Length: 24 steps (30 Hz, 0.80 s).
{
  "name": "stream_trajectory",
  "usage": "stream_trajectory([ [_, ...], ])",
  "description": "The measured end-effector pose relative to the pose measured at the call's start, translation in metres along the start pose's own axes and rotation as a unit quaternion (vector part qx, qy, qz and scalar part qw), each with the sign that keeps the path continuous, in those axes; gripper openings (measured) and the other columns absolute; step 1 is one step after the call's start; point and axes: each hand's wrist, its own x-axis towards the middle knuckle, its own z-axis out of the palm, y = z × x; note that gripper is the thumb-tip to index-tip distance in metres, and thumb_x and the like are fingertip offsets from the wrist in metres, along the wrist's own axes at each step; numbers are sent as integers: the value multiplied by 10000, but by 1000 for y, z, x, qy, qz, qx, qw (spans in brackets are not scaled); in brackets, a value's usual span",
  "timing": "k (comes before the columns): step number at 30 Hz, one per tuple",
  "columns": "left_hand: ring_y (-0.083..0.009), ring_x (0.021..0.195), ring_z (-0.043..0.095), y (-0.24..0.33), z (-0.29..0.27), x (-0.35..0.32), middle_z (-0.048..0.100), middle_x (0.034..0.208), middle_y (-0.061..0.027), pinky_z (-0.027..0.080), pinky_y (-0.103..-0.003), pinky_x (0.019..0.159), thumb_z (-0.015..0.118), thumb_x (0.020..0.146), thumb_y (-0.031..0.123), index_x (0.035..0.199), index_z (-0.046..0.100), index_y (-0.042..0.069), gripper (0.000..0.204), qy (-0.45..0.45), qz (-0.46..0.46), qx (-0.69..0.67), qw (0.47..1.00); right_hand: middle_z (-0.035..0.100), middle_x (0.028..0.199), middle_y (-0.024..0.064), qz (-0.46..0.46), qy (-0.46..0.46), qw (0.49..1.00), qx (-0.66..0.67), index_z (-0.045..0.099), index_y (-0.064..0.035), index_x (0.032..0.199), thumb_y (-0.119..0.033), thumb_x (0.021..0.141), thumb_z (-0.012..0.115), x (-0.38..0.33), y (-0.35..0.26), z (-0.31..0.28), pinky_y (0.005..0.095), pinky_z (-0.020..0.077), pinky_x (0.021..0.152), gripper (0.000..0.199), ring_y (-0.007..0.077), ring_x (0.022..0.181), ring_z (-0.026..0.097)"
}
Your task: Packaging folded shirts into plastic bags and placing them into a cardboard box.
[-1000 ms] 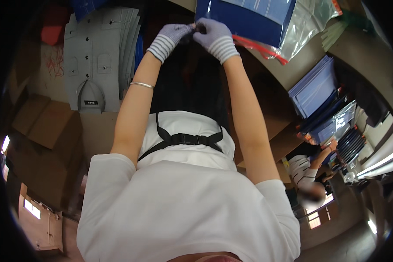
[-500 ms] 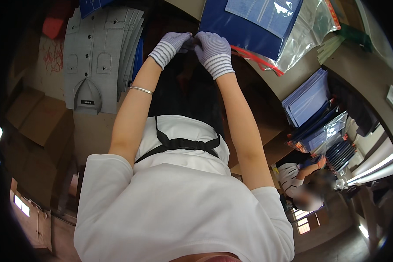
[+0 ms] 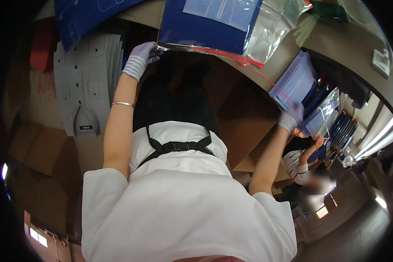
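Note:
A clear plastic bag (image 3: pixel 273 32) with a red band along its opening lies at the table's front edge, around a dark blue panel (image 3: pixel 201 30) with a lighter blue printed sheet (image 3: pixel 222 13) on top. My left hand (image 3: pixel 140 59), in a lilac-and-white striped knit glove, pinches the bag's near left corner. Far out to the right, my right hand (image 3: pixel 292 117) is smeared by motion. A thin red strip (image 3: pixel 270 81) stretches taut from the bag's opening to its closed fingers. The fingertips themselves are blurred.
Grey jacket-shaped card sheets (image 3: pixel 81 83) stand stacked at left, below a blue printed panel (image 3: pixel 91 17). Red strip scraps (image 3: pixel 46 87) hang beyond them. Lighter blue sheets (image 3: pixel 294 78) and bagged pieces lie at right, near another person (image 3: pixel 299 163). Cardboard boxes (image 3: pixel 43 148) sit lower left.
My hands, close together before, have parted: the left moved left onto the bag's corner, the right swung far right and nearer me, drawing out the red strip. The view has shifted.

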Motion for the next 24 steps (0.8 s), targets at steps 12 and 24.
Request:
stream_trajectory([
  [12, -365, 1099, 486, -22, 25, 8, 546, 1095, -226, 371, -477, 965, 337, 937, 333, 1088, 518, -42, 443, -283, 75, -350, 890, 623, 839, 150, -207, -476, 821, 238, 574, -31, 954, -56, 776, 517, -109, -111, 93, 323, 480, 708, 188, 263, 786, 620],
  [24, -336, 1269, 308, 45, 48, 17, 321, 1363, -199, 307, -475, 1024, 239, 923, 359, 1266, 353, -10, 517, -68, 170, -302, 936, 581, 685, 121, 93, -220, 887, 396, 592, -3, 905, -98, 783, 461, 72, -200, 174, 311, 491, 528, 202, 182, 597, 582],
])
